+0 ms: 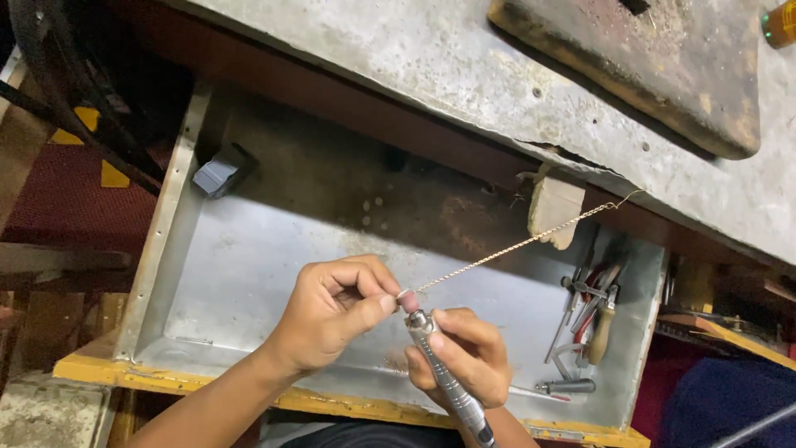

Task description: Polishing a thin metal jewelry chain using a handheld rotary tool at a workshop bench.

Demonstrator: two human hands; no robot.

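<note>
A thin twisted metal chain (514, 247) stretches taut from a hook at the edge of the grey workbench (464, 91) down to my left hand (332, 315), which pinches its near end between thumb and fingers. My right hand (464, 357) grips a slim silver rotary handpiece (448, 382) like a pen. Its small pink cylindrical tip (409, 300) touches the chain right beside my left thumb. A worn wooden peg (554, 209) juts from the bench edge just under the chain.
Below my hands lies a shallow metal tray (224, 274) with a yellow front rim. Several pliers and hand tools (590, 319) lie in its right corner. A dark wooden block (663, 66) rests on the bench top. A grey clip (217, 174) sits at the tray's back left.
</note>
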